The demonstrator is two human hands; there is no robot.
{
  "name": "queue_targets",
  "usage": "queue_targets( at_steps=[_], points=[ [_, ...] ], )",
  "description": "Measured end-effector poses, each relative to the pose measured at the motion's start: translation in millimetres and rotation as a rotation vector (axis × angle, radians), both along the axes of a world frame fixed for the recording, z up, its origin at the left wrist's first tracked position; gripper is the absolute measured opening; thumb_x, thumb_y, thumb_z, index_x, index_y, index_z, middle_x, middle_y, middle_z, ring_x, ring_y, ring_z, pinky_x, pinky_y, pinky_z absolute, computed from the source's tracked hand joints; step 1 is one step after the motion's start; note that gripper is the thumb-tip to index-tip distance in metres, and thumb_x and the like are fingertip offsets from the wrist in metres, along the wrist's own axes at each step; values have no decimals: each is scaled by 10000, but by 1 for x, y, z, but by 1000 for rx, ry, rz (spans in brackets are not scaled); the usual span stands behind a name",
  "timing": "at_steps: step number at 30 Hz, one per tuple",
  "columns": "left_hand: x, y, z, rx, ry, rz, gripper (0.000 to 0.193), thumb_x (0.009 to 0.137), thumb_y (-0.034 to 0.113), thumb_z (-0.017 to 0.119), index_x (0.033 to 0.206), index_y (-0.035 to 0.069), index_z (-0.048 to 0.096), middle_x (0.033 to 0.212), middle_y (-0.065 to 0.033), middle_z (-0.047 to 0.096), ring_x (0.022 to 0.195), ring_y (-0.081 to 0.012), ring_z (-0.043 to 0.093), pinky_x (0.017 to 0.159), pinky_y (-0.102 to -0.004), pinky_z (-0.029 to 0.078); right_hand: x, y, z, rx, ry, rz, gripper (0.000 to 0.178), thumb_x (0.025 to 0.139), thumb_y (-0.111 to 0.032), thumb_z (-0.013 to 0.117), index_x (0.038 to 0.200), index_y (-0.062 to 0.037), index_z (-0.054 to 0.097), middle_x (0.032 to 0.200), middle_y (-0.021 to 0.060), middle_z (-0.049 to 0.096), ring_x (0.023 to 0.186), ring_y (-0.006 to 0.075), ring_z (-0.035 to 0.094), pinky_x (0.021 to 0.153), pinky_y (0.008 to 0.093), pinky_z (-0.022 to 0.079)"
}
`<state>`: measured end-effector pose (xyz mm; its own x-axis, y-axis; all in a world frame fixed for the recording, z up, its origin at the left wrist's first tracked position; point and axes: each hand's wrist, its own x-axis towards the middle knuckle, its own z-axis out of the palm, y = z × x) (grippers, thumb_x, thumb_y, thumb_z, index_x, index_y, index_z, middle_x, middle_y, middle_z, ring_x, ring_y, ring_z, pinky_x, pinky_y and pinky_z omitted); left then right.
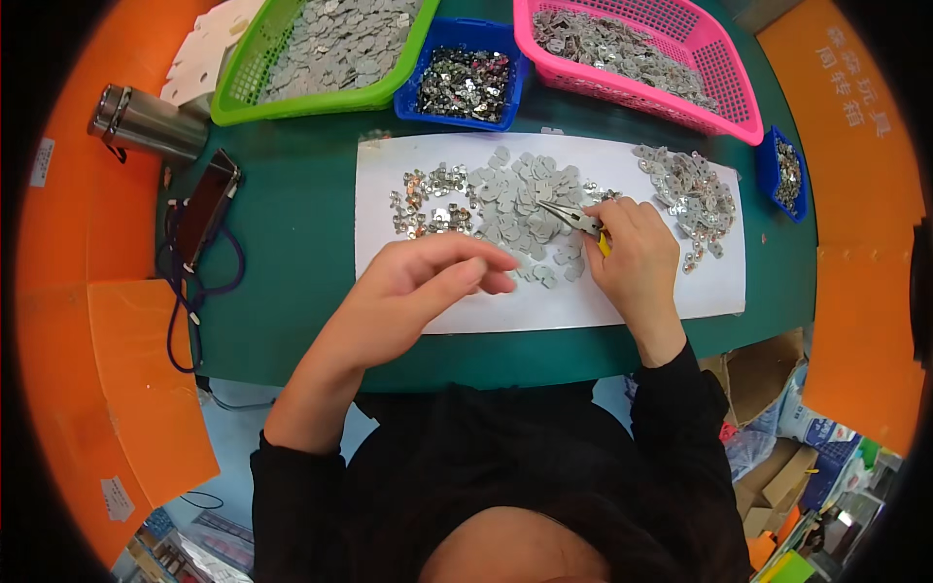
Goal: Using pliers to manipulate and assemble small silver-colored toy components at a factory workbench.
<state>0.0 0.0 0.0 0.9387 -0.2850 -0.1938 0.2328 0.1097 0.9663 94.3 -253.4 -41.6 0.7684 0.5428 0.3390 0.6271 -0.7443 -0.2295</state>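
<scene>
My right hand is wrapped around needle-nose pliers with yellow handles. Their jaws point left over a pile of flat grey metal pieces on a white sheet. My left hand hovers over the near left part of the sheet, fingers loosely bent and apart from the thumb, with nothing visible in it. Small shiny metal clips lie left of the grey pile. On the sheet's right is a heap of grey pieces with shiny parts on them.
Behind the sheet stand a green basket, a blue bin and a pink basket, all holding metal parts. A smaller blue bin is at right. A steel flask and a phone with a cord lie left. Orange boxes flank the green table.
</scene>
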Motion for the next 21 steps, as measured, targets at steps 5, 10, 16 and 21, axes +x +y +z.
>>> queue_targets(
  at_steps=[5,10,16,21],
  points=[
    [16,-36,-19,-299,228,198,379,987,213,573,1284,-20,542,1180,-140,642,1022,-198,649,909,-313,506,-1,3,-5,456,84,-7,54,873,-50,678,906,-35,638,760,54,578,692,129,534,618,255,412],
    [32,-84,-33,-737,400,332,279,968,127,599,1215,0,564,1150,-129,647,1030,-193,646,922,-324,532,-8,16,0,714,419,-5,49,897,-25,648,910,15,623,791,23,567,693,86,509,628,222,396],
    [45,-81,-35,-625,299,471,214,946,111,637,1101,-22,574,996,-119,673,883,-166,662,784,-270,547,-6,7,21,516,428,70,83,865,6,632,945,12,655,809,35,578,708,107,516,669,245,426],
    [31,-48,-40,-531,254,496,239,957,148,630,1138,-7,616,953,-75,658,828,-127,629,753,-253,512,-3,-48,32,285,578,82,190,745,33,678,932,-5,675,815,61,593,736,167,527,705,284,428]
  ],
)
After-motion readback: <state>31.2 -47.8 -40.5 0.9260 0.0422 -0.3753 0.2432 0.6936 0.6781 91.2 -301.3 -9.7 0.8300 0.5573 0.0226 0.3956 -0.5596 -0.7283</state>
